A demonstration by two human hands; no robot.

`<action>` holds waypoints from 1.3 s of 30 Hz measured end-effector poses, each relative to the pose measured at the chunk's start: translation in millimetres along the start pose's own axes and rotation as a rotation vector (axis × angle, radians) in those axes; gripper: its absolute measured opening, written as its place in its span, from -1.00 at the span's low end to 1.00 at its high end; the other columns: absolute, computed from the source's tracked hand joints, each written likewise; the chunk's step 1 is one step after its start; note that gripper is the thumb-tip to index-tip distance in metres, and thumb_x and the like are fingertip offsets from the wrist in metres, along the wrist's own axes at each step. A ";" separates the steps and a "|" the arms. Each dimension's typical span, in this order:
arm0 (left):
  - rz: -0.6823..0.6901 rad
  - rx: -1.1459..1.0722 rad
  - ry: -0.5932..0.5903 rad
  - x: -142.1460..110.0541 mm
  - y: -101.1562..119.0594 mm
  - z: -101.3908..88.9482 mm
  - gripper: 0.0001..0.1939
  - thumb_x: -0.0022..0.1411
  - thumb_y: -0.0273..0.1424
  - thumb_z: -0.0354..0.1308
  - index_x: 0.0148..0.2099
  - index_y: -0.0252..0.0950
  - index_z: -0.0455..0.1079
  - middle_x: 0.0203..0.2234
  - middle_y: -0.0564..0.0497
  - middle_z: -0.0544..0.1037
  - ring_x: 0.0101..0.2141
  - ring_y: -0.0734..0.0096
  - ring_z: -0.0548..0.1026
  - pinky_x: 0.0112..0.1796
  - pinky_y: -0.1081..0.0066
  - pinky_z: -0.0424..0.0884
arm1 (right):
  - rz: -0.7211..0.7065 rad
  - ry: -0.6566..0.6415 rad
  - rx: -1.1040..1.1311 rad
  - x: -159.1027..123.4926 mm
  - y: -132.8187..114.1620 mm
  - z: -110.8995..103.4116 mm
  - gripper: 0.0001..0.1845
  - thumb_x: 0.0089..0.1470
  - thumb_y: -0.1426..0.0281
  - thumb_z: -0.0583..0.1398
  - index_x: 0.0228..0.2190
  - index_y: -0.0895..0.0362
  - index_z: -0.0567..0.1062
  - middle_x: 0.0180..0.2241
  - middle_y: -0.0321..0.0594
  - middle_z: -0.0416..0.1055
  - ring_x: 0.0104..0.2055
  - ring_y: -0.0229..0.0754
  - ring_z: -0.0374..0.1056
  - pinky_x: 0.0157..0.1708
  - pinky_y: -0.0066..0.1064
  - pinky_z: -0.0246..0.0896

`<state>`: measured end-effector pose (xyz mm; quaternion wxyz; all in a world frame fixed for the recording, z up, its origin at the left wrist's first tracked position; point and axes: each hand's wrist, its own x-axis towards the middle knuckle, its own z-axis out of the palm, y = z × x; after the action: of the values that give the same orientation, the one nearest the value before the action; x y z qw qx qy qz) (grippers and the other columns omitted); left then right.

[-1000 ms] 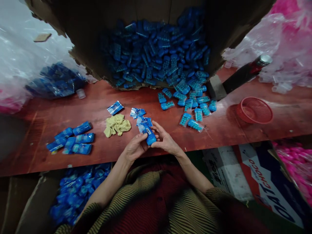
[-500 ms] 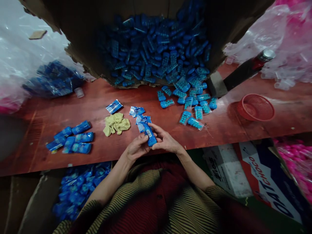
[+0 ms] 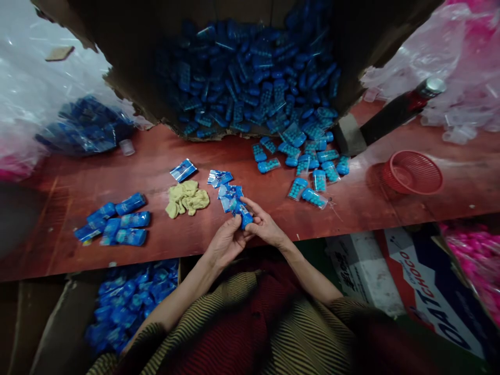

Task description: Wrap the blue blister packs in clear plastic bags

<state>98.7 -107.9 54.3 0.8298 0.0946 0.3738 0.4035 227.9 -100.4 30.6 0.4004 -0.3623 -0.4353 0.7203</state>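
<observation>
Between my hands, above the front part of the table, is a small blue-wrapped candy bottle. My left hand grips it from the left, with the thumb on top. From the right, my right hand pinches it, index finger stretched along its far side. Just beyond lie flat blue printed sleeves, partly overlapping. A crumpled yellow-green cloth-like piece lies left of them, with another blue sleeve behind it. Several wrapped blue bottles are grouped at the left.
A torn cardboard box holds many blue-capped bottles; several unwrapped bottles with turquoise candies spill out before it. A red plastic basket and a dark-handled hammer-like tool are on the right. Blue packs fill a container below the table.
The wrapped bottle has turned and tilted in my fingers, so its white barcode label shows less. My left thumb has shifted up along it. Other things stay in place.
</observation>
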 end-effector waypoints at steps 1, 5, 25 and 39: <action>0.004 0.000 0.013 -0.8 1.8 0.2 -0.83 0.15 -0.35 0.19 -0.26 -0.36 0.46 -0.45 -0.05 0.59 -0.24 0.27 0.56 -0.09 0.24 0.43 | -0.007 -0.001 -0.024 1.1 1.3 1.1 -0.19 -0.09 0.38 0.26 0.19 -0.06 0.14 -0.18 -0.34 0.39 -0.41 -0.39 0.27 -0.30 -0.50 0.33; 0.126 -0.031 0.167 -10.8 27.9 -12.2 -0.79 0.19 -0.28 0.12 -0.29 -0.31 0.46 -0.40 -0.04 0.60 -0.24 0.28 0.56 -0.10 0.24 0.45 | -0.098 0.025 -0.269 8.7 6.7 -0.1 -0.24 -0.08 0.38 0.27 0.17 -0.01 0.18 -0.06 -0.23 0.33 -0.22 -0.29 0.32 -0.13 -0.38 0.30; 0.918 1.433 0.737 23.1 92.3 -104.9 -0.55 0.20 -0.27 0.01 0.08 -0.39 0.29 0.16 -0.34 0.25 0.20 0.03 0.13 0.17 0.04 0.00 | -0.390 -0.221 -1.560 125.5 34.3 75.7 -0.40 0.17 0.22 0.08 0.15 0.29 0.18 0.25 0.12 0.02 0.30 0.17 -0.14 0.19 0.17 -0.28; 0.990 1.513 0.903 23.2 70.1 -86.4 -0.54 0.16 -0.29 0.06 0.09 -0.37 0.29 0.23 -0.31 0.11 0.27 -0.08 -0.10 0.18 -0.08 -0.16 | -0.296 0.140 -1.522 66.7 10.6 -18.0 -0.74 0.18 0.36 0.10 -0.14 0.05 0.52 0.00 -0.06 0.39 0.07 0.01 0.18 0.03 -0.06 0.01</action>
<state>5.7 -57.2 13.2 0.0721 0.5789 0.7293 0.3576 212.9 -38.0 2.9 0.1599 -0.5202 -0.8275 0.1380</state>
